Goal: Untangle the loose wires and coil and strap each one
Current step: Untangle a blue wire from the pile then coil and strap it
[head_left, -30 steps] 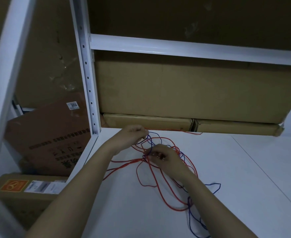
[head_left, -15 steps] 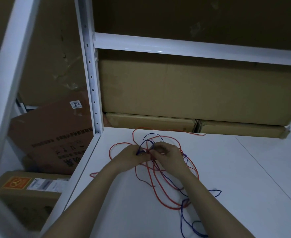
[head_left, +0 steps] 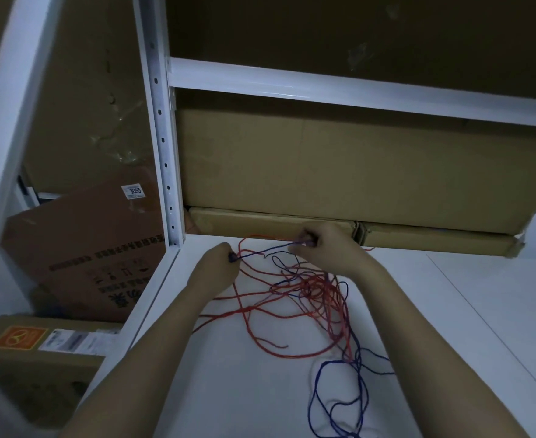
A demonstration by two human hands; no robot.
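Wires: blue wire looped nearest, cut off at bottom frame edge; red wire tangled with it mid-shelf on white shelf surface. Open bare room to right of tangle; shelf edge close on left. Left hand pinched blue strand at fingertips; right hand curled round same strand, stretched taut between. Right fingertips hidden behind knuckles. Beyond: flat cardboard boxes, large carton blocking back. Upright post at left corner.
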